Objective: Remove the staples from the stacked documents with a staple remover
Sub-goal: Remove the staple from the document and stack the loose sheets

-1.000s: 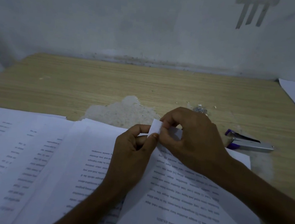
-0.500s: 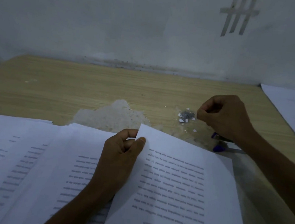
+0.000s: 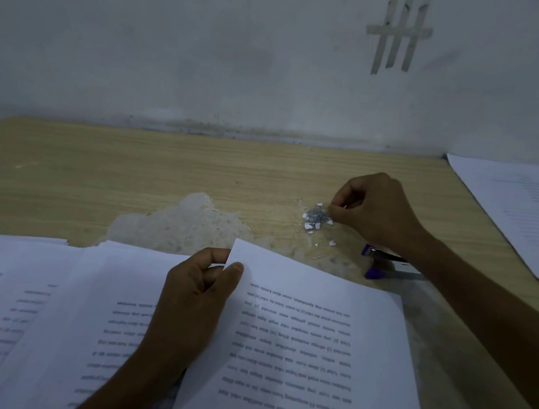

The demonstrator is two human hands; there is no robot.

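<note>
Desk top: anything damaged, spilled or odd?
Yes. The desk veneer has peeled away in a ragged pale patch just beyond the papers. Right of it, a loose heap of staples and paper scraps lies on the bare wood by the right hand; a few bits lie scattered nearer.
</note>
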